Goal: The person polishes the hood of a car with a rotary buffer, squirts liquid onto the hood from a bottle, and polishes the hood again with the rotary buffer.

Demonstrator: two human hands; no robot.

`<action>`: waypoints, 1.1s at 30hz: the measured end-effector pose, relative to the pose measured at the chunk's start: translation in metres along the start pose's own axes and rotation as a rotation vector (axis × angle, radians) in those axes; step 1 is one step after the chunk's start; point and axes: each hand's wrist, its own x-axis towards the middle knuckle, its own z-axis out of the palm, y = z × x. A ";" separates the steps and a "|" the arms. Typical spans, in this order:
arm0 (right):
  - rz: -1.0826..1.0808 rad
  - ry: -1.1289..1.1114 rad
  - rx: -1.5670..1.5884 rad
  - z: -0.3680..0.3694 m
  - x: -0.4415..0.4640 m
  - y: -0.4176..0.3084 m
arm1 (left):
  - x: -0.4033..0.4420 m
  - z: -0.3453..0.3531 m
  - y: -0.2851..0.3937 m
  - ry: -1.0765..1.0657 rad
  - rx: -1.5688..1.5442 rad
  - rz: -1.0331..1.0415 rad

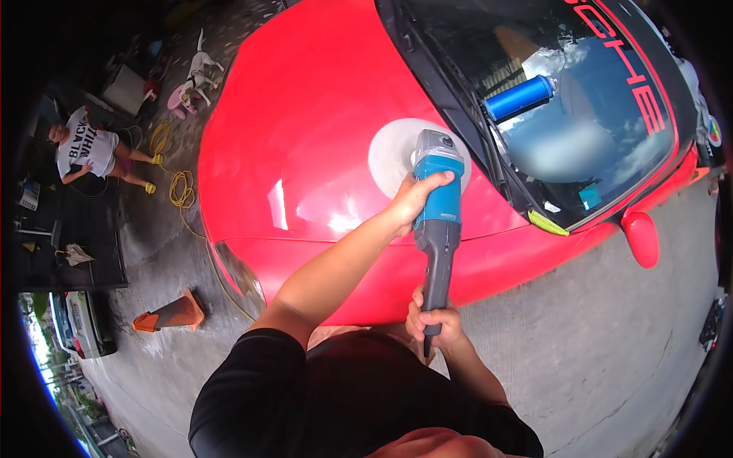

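Observation:
A teal and black power polisher [440,200] lies over the red car hood [305,130], its round white pad [393,156] against the paint near the windshield. My left hand [418,197] is wrapped round the teal body behind the silver head. Lower down, my right hand [437,319] grips the rear end of the black handle, where the cord comes out. On the windshield [565,145] rests a blue cylinder [519,98]. A yellow-green strip [547,223] is at the windshield's lower corner.
An orange cone [172,311] lies on the concrete beside a yellow cord [182,189]. At the left stand a person [90,149] in a white shirt and a white dog [201,75]. A side mirror [640,239] sticks out at the right.

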 end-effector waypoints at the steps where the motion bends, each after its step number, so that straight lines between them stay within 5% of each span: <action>1: -0.006 -0.008 0.010 -0.001 -0.009 0.003 | -0.006 0.004 -0.007 0.000 -0.008 -0.009; 10: -0.048 0.159 -0.239 -0.010 -0.012 0.028 | -0.015 -0.019 -0.022 -0.047 -0.114 -0.118; 23: -0.067 0.205 -0.538 0.003 0.203 -0.061 | 0.125 -0.146 0.086 0.015 -0.247 0.037; 33: 0.193 0.146 -0.674 0.037 0.308 -0.010 | 0.083 -0.300 0.096 0.167 -0.456 0.172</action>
